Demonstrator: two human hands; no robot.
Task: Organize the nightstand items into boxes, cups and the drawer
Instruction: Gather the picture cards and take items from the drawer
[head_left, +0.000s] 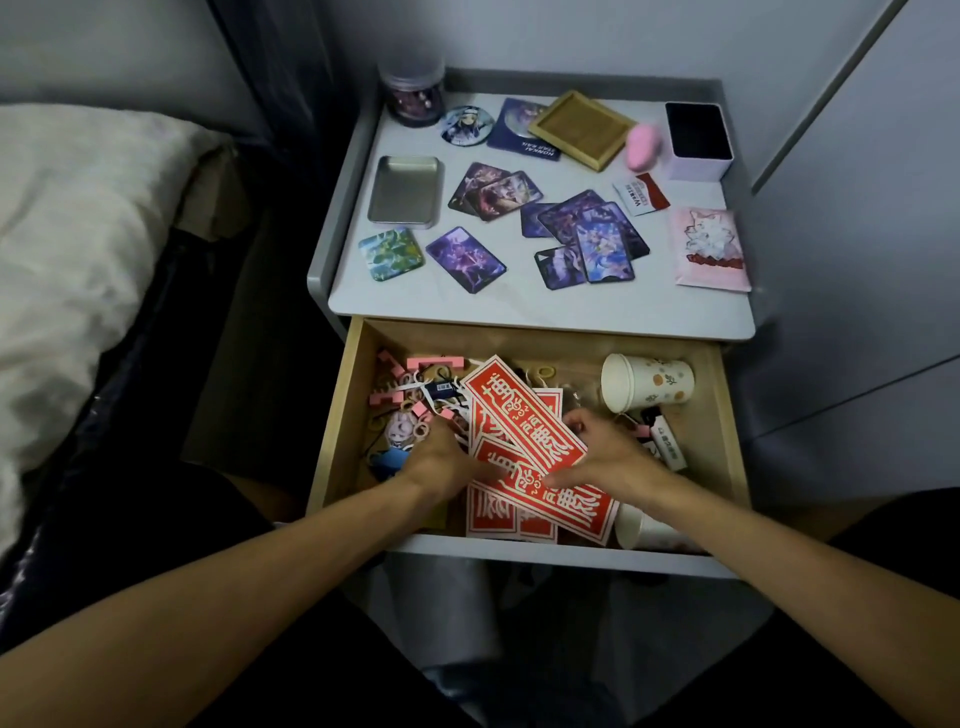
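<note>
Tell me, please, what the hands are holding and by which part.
Both hold the red paper sheets in the drawer: left hand at their left edge, right hand at their right edge.

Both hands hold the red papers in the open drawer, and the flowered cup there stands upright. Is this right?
No. The head view shows the flowered cup lying on its side. The left hand and right hand do hold the red papers in the drawer.
</note>
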